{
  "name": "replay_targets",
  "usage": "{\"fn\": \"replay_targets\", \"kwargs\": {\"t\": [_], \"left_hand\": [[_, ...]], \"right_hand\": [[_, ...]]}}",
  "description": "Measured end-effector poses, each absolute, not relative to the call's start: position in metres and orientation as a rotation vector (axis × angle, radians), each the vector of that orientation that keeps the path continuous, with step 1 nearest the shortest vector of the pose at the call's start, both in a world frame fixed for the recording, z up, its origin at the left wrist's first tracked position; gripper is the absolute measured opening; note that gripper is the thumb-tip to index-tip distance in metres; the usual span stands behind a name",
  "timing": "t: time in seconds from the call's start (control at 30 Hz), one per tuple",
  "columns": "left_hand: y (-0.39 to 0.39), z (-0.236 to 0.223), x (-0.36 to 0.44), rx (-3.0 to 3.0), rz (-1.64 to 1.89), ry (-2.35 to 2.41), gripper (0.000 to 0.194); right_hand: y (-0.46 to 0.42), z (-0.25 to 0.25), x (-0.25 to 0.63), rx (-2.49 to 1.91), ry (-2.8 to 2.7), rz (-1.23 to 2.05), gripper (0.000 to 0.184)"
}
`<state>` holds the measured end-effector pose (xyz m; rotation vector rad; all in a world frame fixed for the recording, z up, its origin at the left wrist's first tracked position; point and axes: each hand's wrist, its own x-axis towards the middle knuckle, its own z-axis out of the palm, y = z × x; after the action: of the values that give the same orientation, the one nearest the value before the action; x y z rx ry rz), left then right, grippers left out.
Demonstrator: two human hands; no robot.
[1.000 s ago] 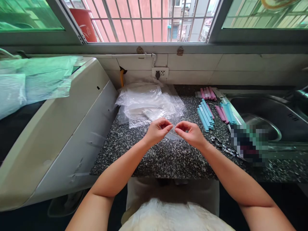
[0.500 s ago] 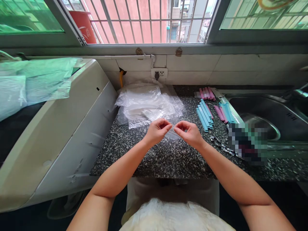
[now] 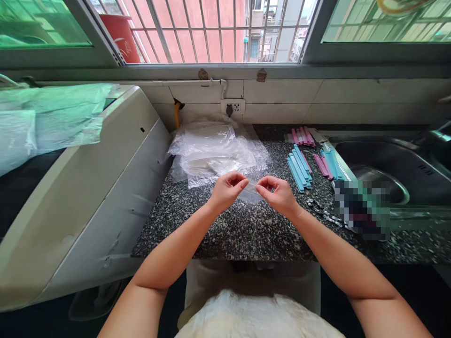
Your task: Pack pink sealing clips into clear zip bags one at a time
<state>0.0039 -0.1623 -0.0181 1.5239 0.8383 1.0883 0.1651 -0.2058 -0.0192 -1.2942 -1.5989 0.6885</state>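
Between my hands, just above the speckled counter, is a small clear plastic bag (image 3: 251, 193). My left hand (image 3: 228, 188) pinches its upper left edge between thumb and forefinger. The thumb and forefinger of my right hand (image 3: 276, 191) are pinched on its right edge. The fingertips are a short gap apart. Beyond my left hand lies a loose pile of larger clear plastic bags (image 3: 214, 148). To the right of my right hand rests a stack of light blue sealing clips (image 3: 299, 169).
Pink clips (image 3: 303, 136) lie behind the blue ones, with mixed pink and blue clips (image 3: 329, 164) beside the sink (image 3: 373, 145). A metal chain (image 3: 327, 216) leads to a blurred dark object (image 3: 362, 211). A white appliance (image 3: 116, 188) stands at left, and a wall socket (image 3: 233, 107) behind.
My left hand has shifted slightly left, so the gap between the fingertips is wider and more of the small bag shows. My right hand has barely moved.
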Motion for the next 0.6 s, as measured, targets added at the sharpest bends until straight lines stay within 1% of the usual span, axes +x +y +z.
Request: {"fn": "replay_targets", "kwargs": {"t": [0.4,0.6], "left_hand": [[-0.1573,-0.0201,-0.0014,1.427,1.153,0.855,0.019],[-0.1582,-0.0191,-0.0002,1.419,1.162,0.859,0.021]], "right_hand": [[-0.2079,-0.0182,0.1664,-1.291,-1.619,0.516,0.012],[-0.2077,-0.0180,0.1660,-1.316,-1.602,0.521,0.013]]}}
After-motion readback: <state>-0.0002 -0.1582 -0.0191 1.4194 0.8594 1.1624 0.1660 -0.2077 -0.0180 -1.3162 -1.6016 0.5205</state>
